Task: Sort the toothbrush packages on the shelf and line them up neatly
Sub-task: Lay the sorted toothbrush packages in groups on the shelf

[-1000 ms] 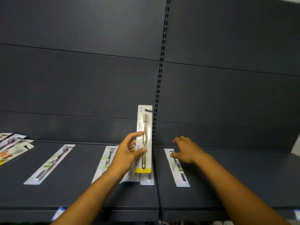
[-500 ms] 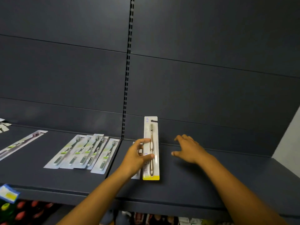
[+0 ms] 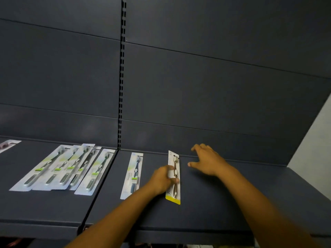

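Observation:
A toothbrush package with a yellow bottom edge and a brown brush (image 3: 175, 192) lies lengthwise on the dark shelf (image 3: 215, 203). My left hand (image 3: 162, 179) grips its left side, thumb and fingers across the card. My right hand (image 3: 207, 161) hovers just to its right, fingers spread, holding nothing. A single package with a dark brush and green label (image 3: 132, 174) lies left of my left hand. Further left, several overlapping green-label packages (image 3: 68, 169) sit in a fanned row.
A slotted upright (image 3: 121, 86) divides the shelf's back panel. Another package (image 3: 8, 144) peeks in at the far left. A pale wall (image 3: 315, 149) bounds the shelf on the right. The shelf's front edge (image 3: 161, 231) runs below my forearms.
The yellow-edged package has gone from upright in my left hand to lying flat on the shelf, further right. My view has shifted right, and the right hand has lifted off the single package.

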`<state>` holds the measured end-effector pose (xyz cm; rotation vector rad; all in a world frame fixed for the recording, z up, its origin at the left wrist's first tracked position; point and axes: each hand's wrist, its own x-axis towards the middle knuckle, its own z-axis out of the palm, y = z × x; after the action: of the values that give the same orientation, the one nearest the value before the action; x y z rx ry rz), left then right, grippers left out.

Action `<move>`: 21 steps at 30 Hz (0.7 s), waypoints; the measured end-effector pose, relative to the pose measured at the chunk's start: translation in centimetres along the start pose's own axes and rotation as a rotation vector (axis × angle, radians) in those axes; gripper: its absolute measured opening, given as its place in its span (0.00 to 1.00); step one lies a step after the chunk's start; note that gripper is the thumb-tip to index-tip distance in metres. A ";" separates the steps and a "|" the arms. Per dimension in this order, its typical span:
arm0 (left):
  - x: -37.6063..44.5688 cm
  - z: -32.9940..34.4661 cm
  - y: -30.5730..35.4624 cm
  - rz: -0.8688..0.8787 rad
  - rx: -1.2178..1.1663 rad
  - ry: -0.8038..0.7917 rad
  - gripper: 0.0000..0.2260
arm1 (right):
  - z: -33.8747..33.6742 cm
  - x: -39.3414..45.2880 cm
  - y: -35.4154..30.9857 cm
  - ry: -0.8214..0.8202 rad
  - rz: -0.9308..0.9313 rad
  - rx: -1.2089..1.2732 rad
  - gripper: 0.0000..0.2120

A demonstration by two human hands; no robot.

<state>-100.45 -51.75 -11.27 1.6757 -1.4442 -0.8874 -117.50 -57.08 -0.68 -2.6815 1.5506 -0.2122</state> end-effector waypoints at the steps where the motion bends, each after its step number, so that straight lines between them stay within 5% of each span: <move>1: 0.3 0.1 -0.2 0.003 0.063 -0.009 0.20 | 0.0 0.3 0.1 -0.001 0.002 0.000 0.31; 9: -0.1 -0.1 -0.9 0.093 0.689 0.019 0.26 | 1.3 2.2 -0.6 -0.006 0.004 0.024 0.30; 16: -0.6 -1.9 0.1 0.075 0.569 -0.048 0.30 | 1.6 1.8 -1.7 -0.042 -0.019 0.058 0.30; 21: -2.1 -8.8 2.3 0.123 0.627 0.014 0.23 | 0.9 0.6 -3.1 -0.061 -0.044 0.112 0.30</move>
<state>-94.20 -49.02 -4.92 1.9902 -1.9216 -0.3627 -114.38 -56.09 -1.15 -2.6118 1.4198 -0.2095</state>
